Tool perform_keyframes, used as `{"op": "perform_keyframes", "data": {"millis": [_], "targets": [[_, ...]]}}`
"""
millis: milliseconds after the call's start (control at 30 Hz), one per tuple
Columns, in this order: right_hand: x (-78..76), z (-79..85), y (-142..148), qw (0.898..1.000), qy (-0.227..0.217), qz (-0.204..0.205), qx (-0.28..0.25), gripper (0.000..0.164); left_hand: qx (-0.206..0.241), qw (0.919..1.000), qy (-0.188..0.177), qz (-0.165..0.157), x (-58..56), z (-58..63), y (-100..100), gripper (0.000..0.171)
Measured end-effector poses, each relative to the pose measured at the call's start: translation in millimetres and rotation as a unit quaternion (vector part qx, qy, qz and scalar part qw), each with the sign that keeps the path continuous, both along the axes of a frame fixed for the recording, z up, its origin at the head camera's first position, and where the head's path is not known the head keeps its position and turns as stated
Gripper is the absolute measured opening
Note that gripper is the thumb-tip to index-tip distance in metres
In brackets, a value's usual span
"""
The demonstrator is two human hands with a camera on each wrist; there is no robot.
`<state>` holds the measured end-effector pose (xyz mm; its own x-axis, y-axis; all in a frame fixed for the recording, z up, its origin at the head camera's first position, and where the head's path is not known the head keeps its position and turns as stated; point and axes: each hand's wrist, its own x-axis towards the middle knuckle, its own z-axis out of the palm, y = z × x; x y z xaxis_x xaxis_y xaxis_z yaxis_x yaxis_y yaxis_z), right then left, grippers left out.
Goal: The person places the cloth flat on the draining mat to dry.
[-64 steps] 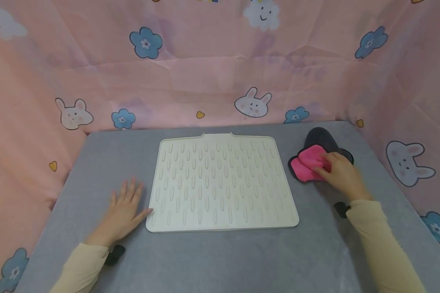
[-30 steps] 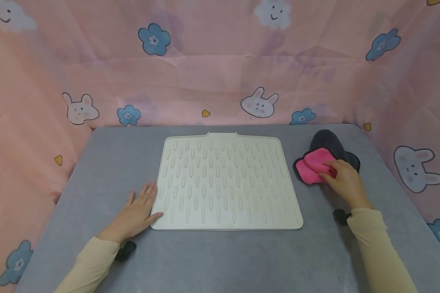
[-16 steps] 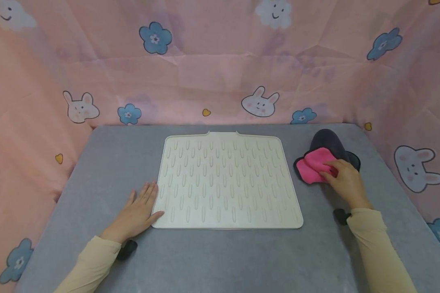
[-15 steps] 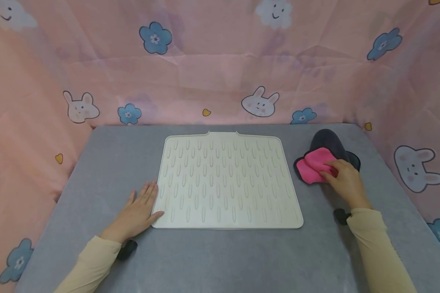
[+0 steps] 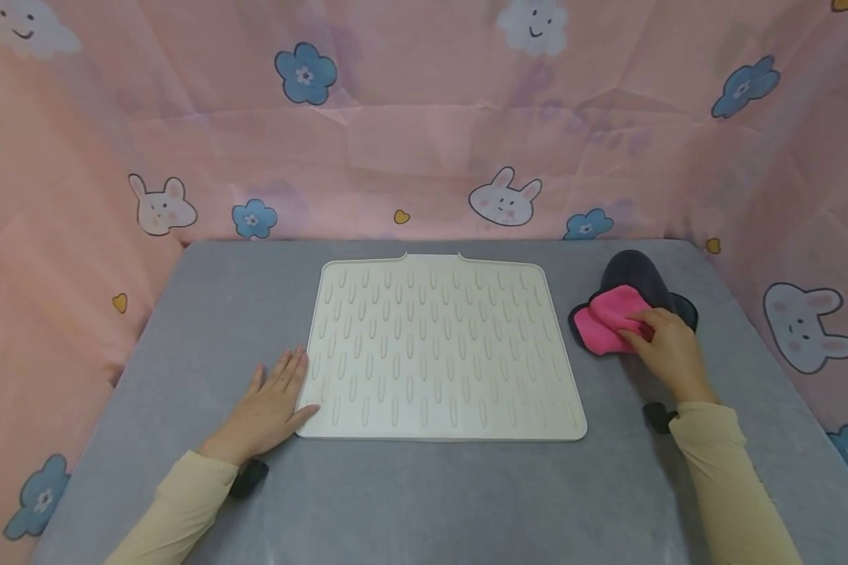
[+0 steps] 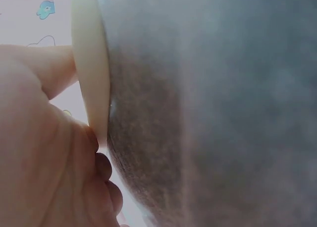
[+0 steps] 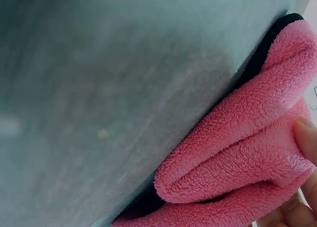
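In the head view a cream ribbed mat [image 5: 434, 345] lies flat in the middle of the table. My left hand [image 5: 263, 416] rests along its left edge, fingers straight, thumb on the front left corner. The left wrist view shows the mat's pale edge [image 6: 91, 63] beside the thumb and fingertips. At the right, my right hand [image 5: 667, 349] pinches a folded pink cloth [image 5: 611, 310] between thumb and fingers. Its plush pile and folds show in the right wrist view. The cloth lies on a black, round-lobed pad [image 5: 632, 275], whose middle is hidden beneath it and the hand.
The grey table [image 5: 410, 502] stretches around the mat on all sides. A pink curtain [image 5: 403, 149] printed with rabbits, flowers and clouds encloses the back and both sides. A small black device sits at each wrist.
My left hand has moved right, from beside the mat onto its left edge. The right hand keeps its pinch on the cloth. The head view has shifted and tilted slightly.
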<state>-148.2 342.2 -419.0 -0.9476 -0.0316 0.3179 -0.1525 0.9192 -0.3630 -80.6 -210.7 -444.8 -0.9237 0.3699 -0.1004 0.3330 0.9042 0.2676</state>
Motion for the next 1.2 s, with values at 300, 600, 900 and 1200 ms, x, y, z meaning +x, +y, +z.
{"op": "perform_keyframes", "data": {"millis": [300,600,900,1200], "targets": [[0.7,2.8,-4,1.0,0.024,0.005,-0.018,0.023,0.0,1.0,0.0,0.0,-0.7,1.3,0,0.075],[0.3,13.6,-16,0.996,0.067,0.007,-0.052,0.021,0.0,1.0,-0.003,-0.001,-1.7,-0.8,-2,0.076],[-0.2,27.5,-28,0.993,0.07,-0.008,-0.097,0.02,0.004,1.0,-0.003,-0.001,0.7,0.8,0,0.076],[2.3,35.6,-37,0.99,0.059,-0.017,-0.125,0.022,-0.003,1.0,0.003,0.002,0.2,-0.9,0,0.076]]}}
